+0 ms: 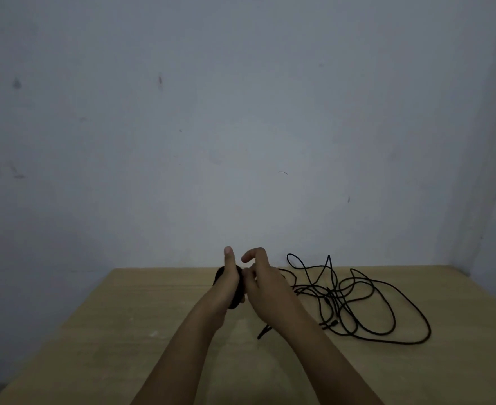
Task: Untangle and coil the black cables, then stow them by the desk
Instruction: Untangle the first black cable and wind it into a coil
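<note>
Your left hand keeps a closed grip around a small wound bundle of black cable above the light wooden desk. Your right hand pinches beside it, fingers half curled. Farther right, loose tangled black cable sprawls on the desk.

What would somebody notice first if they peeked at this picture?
Probably the two hands meeting in the middle: the left hand is wrapped around a small black coil of cable, and the right hand works right beside it. Next, the messy black cable tangle sprawled on the wooden desk to the right of the hands, with one loop rising in front of the pale wall.
</note>
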